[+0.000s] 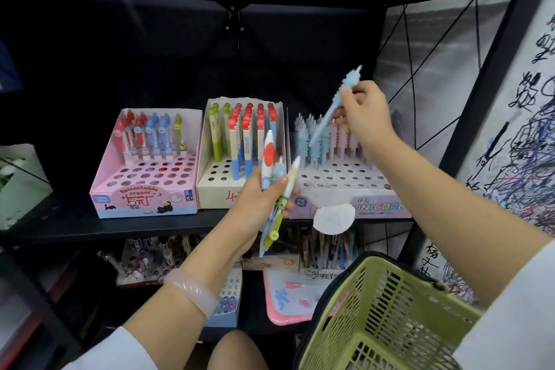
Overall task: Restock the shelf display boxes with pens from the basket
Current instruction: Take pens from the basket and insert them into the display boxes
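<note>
My right hand (pixel 365 112) pinches a light blue bumpy pen (pixel 336 102) near its top, tilted above the lilac unicorn display box (pixel 375 204), where blue and pink pens stand in the back rows. My left hand (pixel 255 207) grips a bunch of pens (pixel 274 183) in front of the cream display box (pixel 216 189). A pink retractable-eraser box (pixel 144 198) sits furthest left on the black shelf. The green basket (pixel 381 318) hangs at lower right by my right forearm.
A black shelf board (pixel 120 228) carries the boxes; another shelf hangs overhead. Below are more pen boxes (pixel 144 261) and a pink-framed whiteboard (pixel 285 297). A scribbled paper panel (pixel 522 135) and a black upright post stand on the right.
</note>
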`<state>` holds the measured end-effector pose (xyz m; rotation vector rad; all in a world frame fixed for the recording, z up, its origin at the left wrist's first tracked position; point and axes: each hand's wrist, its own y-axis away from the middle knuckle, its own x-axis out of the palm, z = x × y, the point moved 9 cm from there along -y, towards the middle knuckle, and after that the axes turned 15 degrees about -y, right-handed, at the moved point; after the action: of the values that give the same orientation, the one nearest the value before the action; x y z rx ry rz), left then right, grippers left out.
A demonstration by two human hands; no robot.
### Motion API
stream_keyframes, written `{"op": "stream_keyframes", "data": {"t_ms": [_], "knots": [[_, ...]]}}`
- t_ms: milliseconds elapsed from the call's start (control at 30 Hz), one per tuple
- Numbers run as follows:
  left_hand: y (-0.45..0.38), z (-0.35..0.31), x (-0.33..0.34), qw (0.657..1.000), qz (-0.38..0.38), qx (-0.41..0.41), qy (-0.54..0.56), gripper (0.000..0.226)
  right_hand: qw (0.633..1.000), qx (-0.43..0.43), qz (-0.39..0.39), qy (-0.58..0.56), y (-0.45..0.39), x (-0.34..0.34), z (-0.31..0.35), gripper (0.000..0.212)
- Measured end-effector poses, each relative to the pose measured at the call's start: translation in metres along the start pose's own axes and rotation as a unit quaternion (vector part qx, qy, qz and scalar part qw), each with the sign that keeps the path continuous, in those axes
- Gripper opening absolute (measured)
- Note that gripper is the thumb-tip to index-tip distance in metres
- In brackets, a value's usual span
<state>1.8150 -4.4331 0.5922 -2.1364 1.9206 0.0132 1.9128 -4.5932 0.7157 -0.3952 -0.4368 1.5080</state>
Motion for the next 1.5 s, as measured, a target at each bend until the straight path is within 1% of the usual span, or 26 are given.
{"op": "stream_keyframes", "data": {"t_ms": [100,233,433,500,600,667,733,767,833,867,900,933,967,1000,1033,1067,1133,1200,1267,1300,1367,1433,1500], "knots": [[-0.002,0.002,-0.008,1.000,-0.008,0.004,-0.001,0.009,0.995,-0.009,0.004,0.102,0.000,-0.010,-0.023,0.011],[-0.003,0.006,-0.012,1.000,-0.013,0.007,0.008,0.010,0.989,-0.005,0.028,0.145,0.004,-0.009,-0.050,0.012],[-0.005,0.009,-0.013,1.000,-0.020,0.005,0.014,0.012,0.974,0.002,0.077,0.212,-0.001,0.002,-0.067,0.023],[-0.005,0.010,-0.013,1.000,-0.025,0.005,0.013,0.012,0.964,0.016,0.099,0.248,-0.005,0.005,-0.071,0.023],[-0.005,0.012,-0.014,0.999,-0.041,-0.001,0.021,0.012,0.930,0.044,0.167,0.324,-0.001,0.014,-0.086,0.019],[-0.006,0.013,-0.017,0.998,-0.054,-0.006,0.035,0.013,0.917,0.066,0.190,0.344,0.007,0.017,-0.097,0.026],[-0.006,0.013,-0.021,0.997,-0.064,-0.009,0.048,0.014,0.922,0.065,0.176,0.338,0.011,0.015,-0.097,0.029],[-0.007,0.014,-0.023,0.996,-0.069,-0.012,0.048,0.014,0.930,0.053,0.151,0.330,0.012,0.012,-0.092,0.029],[-0.008,0.015,-0.026,0.996,-0.081,-0.021,0.038,0.016,0.951,-0.008,0.087,0.298,0.017,0.006,-0.068,0.024],[-0.009,0.015,-0.027,0.995,-0.088,-0.026,0.032,0.018,0.960,-0.042,0.073,0.267,0.025,0.007,-0.054,0.017],[-0.010,0.016,-0.028,0.995,-0.092,-0.028,0.026,0.020,0.966,-0.061,0.086,0.235,0.035,0.012,-0.042,0.009],[-0.010,0.015,-0.029,0.995,-0.095,-0.030,0.020,0.022,0.969,-0.057,0.129,0.202,0.049,0.022,-0.037,0.004],[-0.010,0.015,-0.029,0.994,-0.099,-0.032,0.019,0.024,0.969,-0.028,0.182,0.166,0.066,0.034,-0.036,0.007],[-0.009,0.013,-0.029,0.993,-0.106,-0.031,0.026,0.026,0.964,0.019,0.235,0.125,0.085,0.046,-0.038,0.007],[-0.009,0.011,-0.030,0.992,-0.117,-0.030,0.044,0.027,0.954,0.070,0.277,0.090,0.104,0.055,-0.043,0.004],[-0.008,0.010,-0.031,0.989,-0.127,-0.028,0.067,0.027,0.943,0.111,0.307,0.071,0.120,0.063,-0.047,0.006],[-0.007,0.006,-0.031,0.985,-0.143,-0.027,0.092,0.027,0.921,0.164,0.348,0.052,0.141,0.074,-0.056,0.019],[-0.003,0.001,-0.033,0.986,-0.149,-0.022,0.068,0.026,0.916,0.190,0.354,0.013,0.148,0.079,-0.060,0.023],[0.001,-0.005,-0.038,0.988,-0.145,0.006,0.048,0.018,0.921,0.180,0.346,0.006,0.140,0.077,-0.058,0.023],[0.003,-0.007,-0.042,0.988,-0.145,0.018,0.046,0.016,0.927,0.154,0.342,0.023,0.132,0.073,-0.054,0.023],[0.008,-0.004,-0.057,0.987,-0.157,0.009,0.037,0.015,0.935,0.089,0.336,0.070,0.112,0.064,-0.041,0.024],[0.011,0.005,-0.073,0.985,-0.166,-0.017,0.049,0.013,0.928,0.041,0.352,0.116,0.096,0.059,-0.028,0.026],[0.013,0.010,-0.082,0.986,-0.143,-0.037,0.078,0.007,0.909,0.028,0.391,0.142,0.088,0.064,-0.019,0.027]]}}
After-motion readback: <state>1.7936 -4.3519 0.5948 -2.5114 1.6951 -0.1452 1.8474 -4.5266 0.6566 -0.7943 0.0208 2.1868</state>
